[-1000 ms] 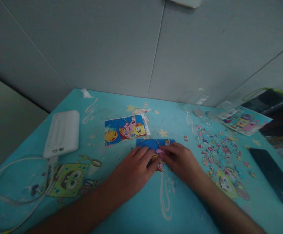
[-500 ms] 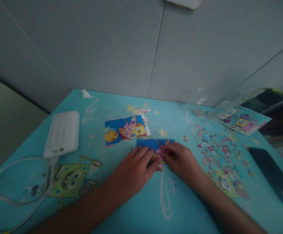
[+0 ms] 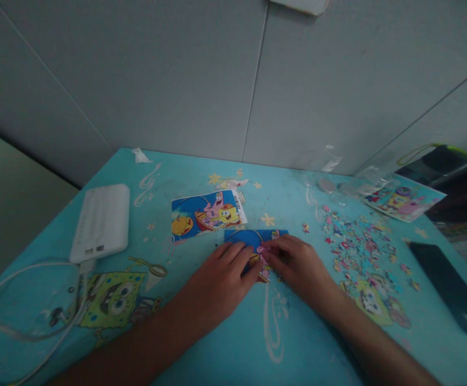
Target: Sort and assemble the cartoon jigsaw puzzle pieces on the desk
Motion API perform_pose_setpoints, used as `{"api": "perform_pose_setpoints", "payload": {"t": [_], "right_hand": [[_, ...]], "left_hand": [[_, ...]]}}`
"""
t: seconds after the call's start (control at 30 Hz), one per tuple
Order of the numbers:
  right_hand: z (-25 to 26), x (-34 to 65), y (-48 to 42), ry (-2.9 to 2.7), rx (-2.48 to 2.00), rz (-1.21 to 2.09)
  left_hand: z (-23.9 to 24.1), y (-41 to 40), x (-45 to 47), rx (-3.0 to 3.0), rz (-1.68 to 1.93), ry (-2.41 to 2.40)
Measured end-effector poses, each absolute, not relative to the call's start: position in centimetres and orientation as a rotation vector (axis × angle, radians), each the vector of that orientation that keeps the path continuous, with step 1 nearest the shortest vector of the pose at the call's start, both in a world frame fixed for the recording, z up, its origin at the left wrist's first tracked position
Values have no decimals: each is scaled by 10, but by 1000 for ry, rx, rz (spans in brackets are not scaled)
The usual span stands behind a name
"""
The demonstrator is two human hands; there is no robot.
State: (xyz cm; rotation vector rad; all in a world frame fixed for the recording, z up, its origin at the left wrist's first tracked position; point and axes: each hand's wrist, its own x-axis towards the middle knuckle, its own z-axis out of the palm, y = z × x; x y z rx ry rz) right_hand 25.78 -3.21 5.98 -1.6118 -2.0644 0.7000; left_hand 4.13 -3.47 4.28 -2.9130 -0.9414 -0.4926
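1. Your flat blue cardboard cartoon jigsaw (image 3: pixel 239 235) lies between your hands, long axis apparently left-to-right, top edge toward the wall (image 3: pixel 177 80).
2. Your left hand (image 3: pixel 222 272) rests over its left side, fingers bent; your right hand's (image 3: pixel 301 264) fingertips meet at its pink middle – whether either grips a piece, you cannot tell.
3. Just beyond sits a glossy blue rectangular picture card (image 3: pixel 207 215); rightward, small multicoloured jigsaw pieces (image 3: pixel 356 244).
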Motion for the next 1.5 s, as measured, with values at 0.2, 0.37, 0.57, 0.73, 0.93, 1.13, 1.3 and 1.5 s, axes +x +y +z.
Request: {"api": "perform_pose_setpoints", "payload": {"t": [0.2,0.37,0.57,0.73,0.93,1.13,1.3,1.5], "right_hand": [[60,258,-32,-2014,-1597,768],[59,257,-32,-1976,-1598,805],[62,259,-33,-1885,-1533,1007],[74,262,-36,-1865,-1483,979],[77,257,-47,-1968,-1292,816],[69,261,-52,-2143,-1156,611],[63,269,-53,-2218,-1177,399],[67,273,-56,-2300,-1167,283]], "left_hand": [[42,-36,42,-2894,-521,-942],[43,-36,42,-2884,-543,-930],[40,-35,42,-2906,-487,-946],[32,-35,39,-2893,-484,-930],[21,-30,31,-2860,-534,-885],[12,-22,21,-2864,-567,-812],[1,-16,10,-2927,-489,-788],[-4,-10,1,-2987,-444,-787]]}}
